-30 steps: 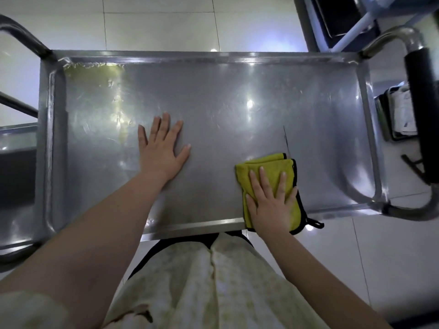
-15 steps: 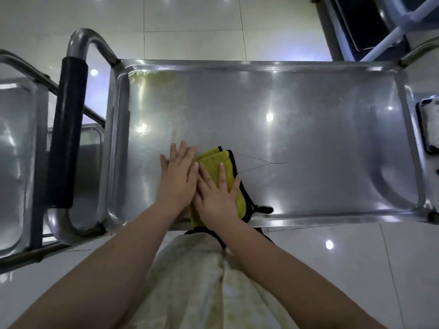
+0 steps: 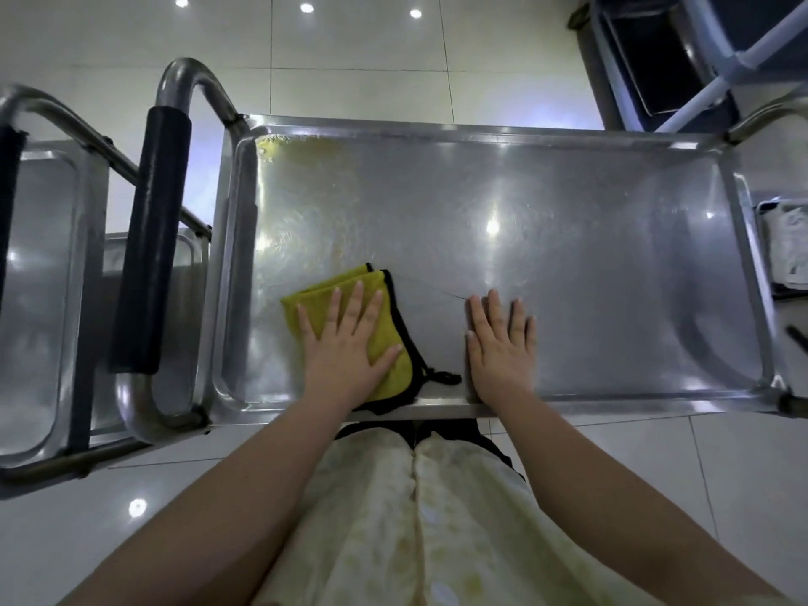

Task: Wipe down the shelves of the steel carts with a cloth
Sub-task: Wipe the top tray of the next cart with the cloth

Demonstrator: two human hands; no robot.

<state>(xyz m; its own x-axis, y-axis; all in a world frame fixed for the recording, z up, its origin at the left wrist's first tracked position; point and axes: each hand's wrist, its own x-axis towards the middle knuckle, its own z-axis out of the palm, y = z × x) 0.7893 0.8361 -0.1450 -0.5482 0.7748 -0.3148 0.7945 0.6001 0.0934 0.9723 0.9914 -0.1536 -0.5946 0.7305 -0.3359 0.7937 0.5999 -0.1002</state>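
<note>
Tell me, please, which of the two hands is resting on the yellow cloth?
The left hand, flat on the yellow cloth; the right hand lies on the bare shelf beside it.

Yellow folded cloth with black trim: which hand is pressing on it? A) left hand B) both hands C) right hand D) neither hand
A: the left hand lies flat on the yellow folded cloth, while the right hand rests apart from it on the bare steel cart shelf.
</note>
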